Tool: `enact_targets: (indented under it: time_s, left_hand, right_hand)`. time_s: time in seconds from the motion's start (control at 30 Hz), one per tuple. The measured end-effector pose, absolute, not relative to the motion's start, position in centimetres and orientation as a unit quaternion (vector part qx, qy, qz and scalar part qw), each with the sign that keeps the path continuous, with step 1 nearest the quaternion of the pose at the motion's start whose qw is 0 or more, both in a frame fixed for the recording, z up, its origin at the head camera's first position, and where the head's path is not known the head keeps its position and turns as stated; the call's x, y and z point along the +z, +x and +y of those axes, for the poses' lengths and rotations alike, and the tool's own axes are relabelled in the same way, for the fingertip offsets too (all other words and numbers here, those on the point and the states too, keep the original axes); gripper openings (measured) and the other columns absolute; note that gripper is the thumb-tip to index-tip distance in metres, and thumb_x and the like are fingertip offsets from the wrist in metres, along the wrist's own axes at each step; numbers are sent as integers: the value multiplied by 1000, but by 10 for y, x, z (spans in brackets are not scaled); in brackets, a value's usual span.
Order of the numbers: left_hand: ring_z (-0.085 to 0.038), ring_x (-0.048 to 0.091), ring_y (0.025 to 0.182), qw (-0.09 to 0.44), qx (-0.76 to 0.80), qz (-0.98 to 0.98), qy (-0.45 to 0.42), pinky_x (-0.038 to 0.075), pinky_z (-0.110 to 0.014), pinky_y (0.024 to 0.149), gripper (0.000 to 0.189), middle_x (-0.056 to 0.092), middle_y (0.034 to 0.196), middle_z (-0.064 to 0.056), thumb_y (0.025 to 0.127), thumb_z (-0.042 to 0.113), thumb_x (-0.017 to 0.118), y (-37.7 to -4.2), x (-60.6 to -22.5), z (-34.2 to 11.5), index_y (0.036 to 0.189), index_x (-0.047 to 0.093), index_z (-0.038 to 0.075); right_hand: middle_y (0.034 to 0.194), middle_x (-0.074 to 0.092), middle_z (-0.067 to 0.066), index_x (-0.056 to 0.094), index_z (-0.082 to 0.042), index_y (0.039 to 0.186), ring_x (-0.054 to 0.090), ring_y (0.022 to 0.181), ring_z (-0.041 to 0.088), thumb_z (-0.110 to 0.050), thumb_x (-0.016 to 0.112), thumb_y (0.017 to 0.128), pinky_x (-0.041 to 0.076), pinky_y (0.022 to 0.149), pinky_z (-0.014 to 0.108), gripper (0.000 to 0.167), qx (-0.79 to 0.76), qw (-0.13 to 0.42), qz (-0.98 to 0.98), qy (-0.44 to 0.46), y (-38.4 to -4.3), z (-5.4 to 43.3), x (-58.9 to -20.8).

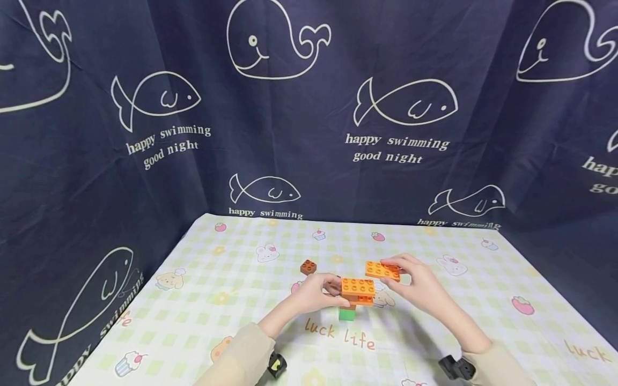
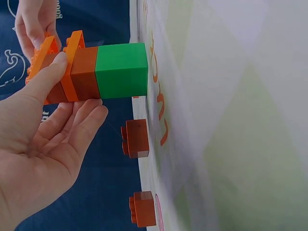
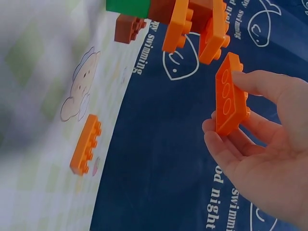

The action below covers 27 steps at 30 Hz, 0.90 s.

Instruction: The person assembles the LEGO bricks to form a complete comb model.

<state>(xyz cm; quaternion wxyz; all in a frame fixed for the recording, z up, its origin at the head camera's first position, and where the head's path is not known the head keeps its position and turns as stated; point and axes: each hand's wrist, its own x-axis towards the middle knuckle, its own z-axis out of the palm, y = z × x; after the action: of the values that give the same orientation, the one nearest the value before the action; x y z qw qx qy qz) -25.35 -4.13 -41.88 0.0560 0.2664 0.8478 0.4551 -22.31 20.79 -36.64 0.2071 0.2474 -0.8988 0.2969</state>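
Head view: left hand [image 1: 314,295] curls round the tower [image 1: 358,289]; right hand [image 1: 419,284] pinches a brick [image 1: 378,271].
Light and stiff, we judge (slightly slippery, too); best held by its edges.

Left hand [image 1: 316,294]: grips orange, brown and green plastic-brick tower [image 1: 357,291]
Right hand [image 1: 416,280]: pinches orange rectangular plastic brick [image 1: 376,270]
Checked cloth [image 1: 193,327]: brown square plastic brick [image 1: 308,267]

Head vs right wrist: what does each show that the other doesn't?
Head only: the left hand gripping the stack, both sleeves.
Right wrist only: the hollow underside of the held orange brick, plus a loose orange brick, not discernible in head.
Both: the right hand pinching the held orange brick, the stack, a loose brown brick, the tablecloth and dark curtain.
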Motion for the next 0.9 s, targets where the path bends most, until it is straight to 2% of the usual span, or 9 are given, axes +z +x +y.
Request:
enact_targets:
  time_s: [0.3,0.63,0.9]
  left_hand:
    - [-8,66,84,53,453,847,272,50,-16,79,41,69,103,-5,76,26,79,-254,-419,-41,110,66,6]
    - [-6,66,83,52,452,846,276,51,-15,78,40,69,102,-3,76,28,78,-256,-421,-41,109,67,8]
    - [-4,65,83,58,456,846,271,51,-14,76,44,68,104,-4,76,29,78,-255,-421,-42,112,65,6]
  right_hand:
    - [104,66,1,67,-8,110,62,96,19,-12,75,78,53,83,42,33,297,193,-897,264,-224,198,-365]
    - [105,65,-5,67,-12,111,61,97,14,-16,74,80,55,84,37,32,307,167,-891,290,-223,191,-367]
    - [104,65,-7,68,-13,109,56,99,17,-18,75,79,53,84,39,31,302,172,-888,302,-224,186,-370]
